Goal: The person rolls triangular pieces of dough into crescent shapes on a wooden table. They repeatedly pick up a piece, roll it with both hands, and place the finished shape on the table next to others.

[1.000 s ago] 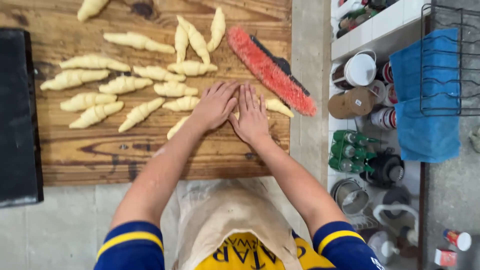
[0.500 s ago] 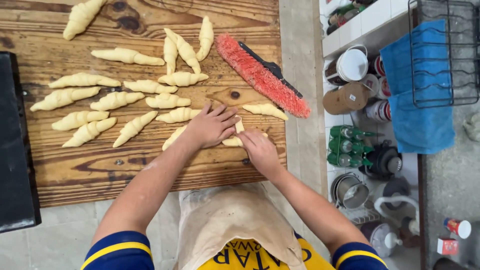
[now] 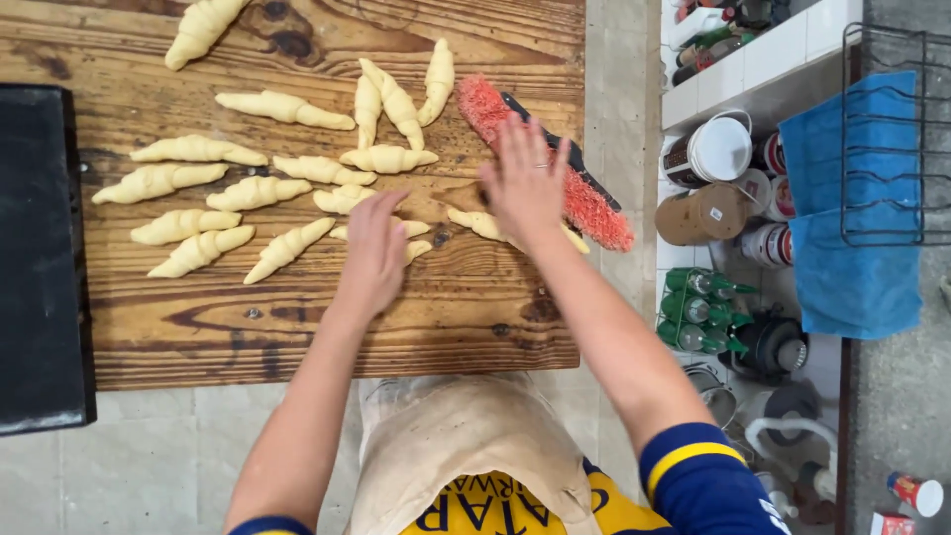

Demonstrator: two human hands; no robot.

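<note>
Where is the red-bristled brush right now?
In the head view, the red-bristled brush lies diagonally at the wooden board's right edge, partly under the right hand.

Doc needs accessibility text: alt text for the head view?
Seen from above, a person's left hand and right hand press on raw croissants laid on a wooden board, beside a red-bristled brush.
</note>
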